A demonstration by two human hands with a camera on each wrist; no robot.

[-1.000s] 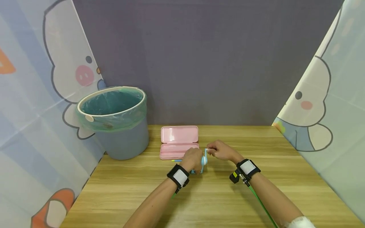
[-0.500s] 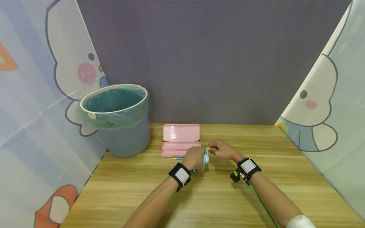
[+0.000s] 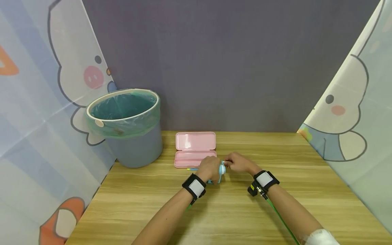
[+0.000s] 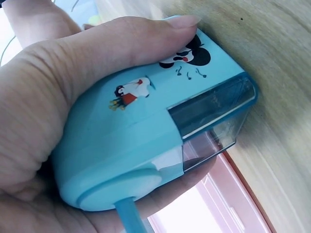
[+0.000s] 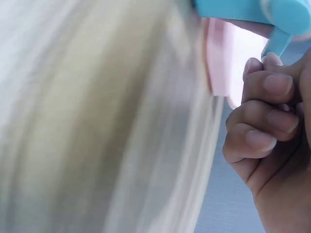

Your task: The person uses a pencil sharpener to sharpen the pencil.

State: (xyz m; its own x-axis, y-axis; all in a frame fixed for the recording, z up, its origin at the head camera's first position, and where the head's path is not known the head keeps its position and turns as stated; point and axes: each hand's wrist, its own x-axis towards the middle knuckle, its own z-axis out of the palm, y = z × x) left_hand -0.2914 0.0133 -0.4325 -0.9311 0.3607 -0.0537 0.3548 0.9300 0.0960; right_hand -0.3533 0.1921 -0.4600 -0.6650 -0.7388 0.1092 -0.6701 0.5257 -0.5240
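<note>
My left hand (image 3: pixel 209 168) grips a light blue crank pencil sharpener (image 4: pixel 131 126) on the table, thumb (image 4: pixel 160 39) along its side with cartoon prints. A clear dark-blue shavings drawer (image 4: pixel 214 107) shows at one end. My right hand (image 3: pixel 240 163) is at the other side, its thumb and fingertips (image 5: pixel 269 60) pinching the end of the sharpener's crank handle (image 5: pixel 278 42), the other fingers curled. Left of my left hand, a thin blue pencil (image 3: pixel 193 169) with a yellow end shows by the front of a pink pencil case; its other end is hidden behind the hand.
The pink pencil case (image 3: pixel 196 141) lies with its lid up behind the hands. A grey bin (image 3: pixel 134 146) with a green liner stands at the left rear. A dark curtain backs the wooden table (image 3: pixel 245 217), and printed cloths hang on both sides.
The crank has swung from standing up to a lower angle toward my right hand, which turned with it. The left hand keeps its grip; the head view has shifted slightly.
</note>
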